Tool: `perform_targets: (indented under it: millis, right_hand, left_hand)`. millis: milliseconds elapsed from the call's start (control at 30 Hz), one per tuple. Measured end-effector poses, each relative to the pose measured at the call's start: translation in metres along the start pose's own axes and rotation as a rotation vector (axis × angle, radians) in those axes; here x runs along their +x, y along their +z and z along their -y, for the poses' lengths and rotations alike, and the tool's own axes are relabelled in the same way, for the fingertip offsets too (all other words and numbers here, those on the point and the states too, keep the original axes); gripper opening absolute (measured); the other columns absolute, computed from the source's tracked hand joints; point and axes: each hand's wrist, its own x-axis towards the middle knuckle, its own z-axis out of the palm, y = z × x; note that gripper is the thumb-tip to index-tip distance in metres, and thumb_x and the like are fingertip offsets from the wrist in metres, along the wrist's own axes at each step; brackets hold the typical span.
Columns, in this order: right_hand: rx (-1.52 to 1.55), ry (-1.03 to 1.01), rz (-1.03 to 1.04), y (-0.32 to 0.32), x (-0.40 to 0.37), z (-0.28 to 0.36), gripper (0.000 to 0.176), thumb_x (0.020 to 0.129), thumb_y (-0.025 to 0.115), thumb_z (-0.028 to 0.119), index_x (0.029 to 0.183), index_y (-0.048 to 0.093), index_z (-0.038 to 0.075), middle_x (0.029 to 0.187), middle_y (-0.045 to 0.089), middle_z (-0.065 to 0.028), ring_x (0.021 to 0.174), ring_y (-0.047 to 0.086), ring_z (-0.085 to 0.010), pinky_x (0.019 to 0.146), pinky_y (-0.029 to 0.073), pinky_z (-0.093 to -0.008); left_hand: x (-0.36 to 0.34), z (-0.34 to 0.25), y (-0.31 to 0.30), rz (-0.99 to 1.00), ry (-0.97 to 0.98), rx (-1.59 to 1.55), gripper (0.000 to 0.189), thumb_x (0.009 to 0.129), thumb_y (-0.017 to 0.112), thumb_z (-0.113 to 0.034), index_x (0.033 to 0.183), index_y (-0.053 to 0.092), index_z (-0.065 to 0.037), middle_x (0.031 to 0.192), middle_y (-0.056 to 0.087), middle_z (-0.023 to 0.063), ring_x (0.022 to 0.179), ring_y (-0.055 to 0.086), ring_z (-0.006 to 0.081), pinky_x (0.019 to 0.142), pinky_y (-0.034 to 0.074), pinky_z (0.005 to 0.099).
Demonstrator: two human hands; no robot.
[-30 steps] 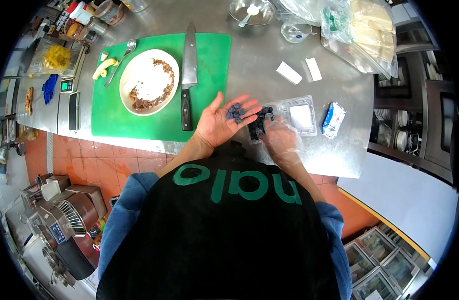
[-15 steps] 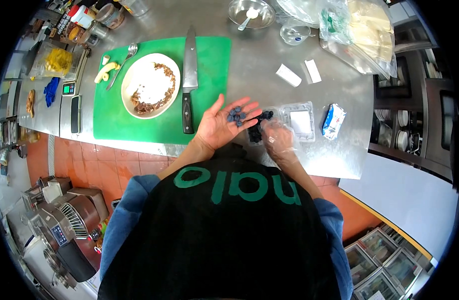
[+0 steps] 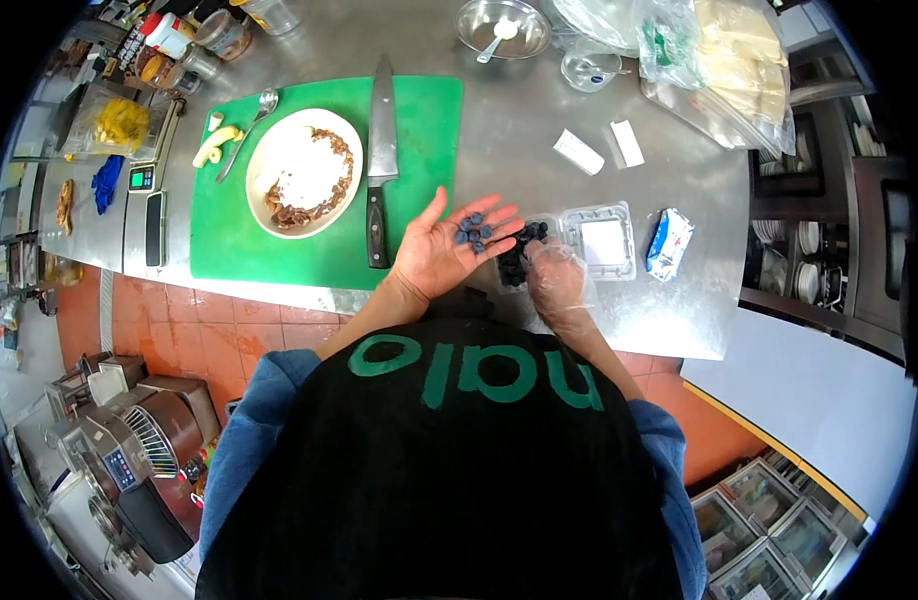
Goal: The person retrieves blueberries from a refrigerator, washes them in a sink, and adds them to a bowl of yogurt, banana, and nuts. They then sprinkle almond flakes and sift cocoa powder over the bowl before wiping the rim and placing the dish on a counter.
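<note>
Here, a few berries (image 3: pixel 473 230) lie on the left hand (image 3: pixel 439 255), palm up, fingers spread. The gloved right hand (image 3: pixel 557 275) curls into the open punnet (image 3: pixel 571 222) of more fruit; whether it pinches any, I cannot tell. Nearby, a board (image 3: pixel 424 190) bears a filled plate (image 3: pixel 304 172).

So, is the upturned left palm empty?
No, several blueberries lie on the open palm of the left hand.
</note>
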Motion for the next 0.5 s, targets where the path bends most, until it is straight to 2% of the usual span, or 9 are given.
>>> perform_targets:
  millis: [133,233,333,433,500]
  right_hand:
    - [0.072,0.021,-0.003,-0.008,-0.001,0.003,0.024,0.070,0.059,0.006,0.093,0.052,0.008,0.091,0.056,-0.0172,0.079,0.058,-0.0344,0.065,0.047,-0.0458]
    - [-0.013,-0.018,0.026,-0.009,-0.002,0.001,0.024,0.071,0.058,0.006,0.095,0.053,0.009,0.090,0.056,-0.0167,0.079,0.058,-0.0339,0.063,0.048,-0.0448]
    - [-0.001,-0.050,-0.030,-0.009,-0.008,-0.003,0.024,0.071,0.057,0.005,0.094,0.053,0.009,0.091,0.056,-0.0158,0.077,0.058,-0.0331,0.061,0.048,-0.0430]
    - [-0.025,-0.078,0.024,-0.011,-0.011,-0.003,0.023,0.071,0.055,0.003,0.093,0.054,0.008,0.092,0.055,-0.0151,0.076,0.058,-0.0327,0.059,0.048,-0.0412]
    - [0.023,-0.177,-0.041,-0.009,-0.013,-0.005,0.021,0.071,0.054,0.002,0.091,0.054,0.007,0.092,0.055,-0.0146,0.075,0.058,-0.0320,0.059,0.048,-0.0403]
  left_hand:
    - [0.000,0.000,-0.002,0.004,0.004,0.002,0.067,0.091,0.037,-0.047,0.129,0.032,0.008,0.133,0.033,0.0285,0.124,0.033,0.0421,0.105,0.027,0.0501]
    - [0.000,0.000,-0.001,-0.005,0.005,-0.004,0.067,0.091,0.038,-0.047,0.129,0.032,0.008,0.133,0.033,0.0285,0.124,0.033,0.0423,0.104,0.027,0.0503]
    - [0.001,0.000,-0.001,-0.008,0.000,-0.012,0.067,0.091,0.038,-0.047,0.129,0.031,0.008,0.133,0.033,0.0284,0.124,0.033,0.0426,0.104,0.027,0.0506]
    - [0.000,-0.001,0.000,-0.017,0.007,-0.011,0.067,0.091,0.038,-0.047,0.129,0.031,0.008,0.133,0.033,0.0284,0.124,0.033,0.0428,0.104,0.028,0.0509]
    - [0.000,-0.001,-0.001,-0.010,0.007,-0.017,0.067,0.091,0.038,-0.047,0.129,0.031,0.008,0.133,0.032,0.0283,0.124,0.033,0.0432,0.104,0.028,0.0512]
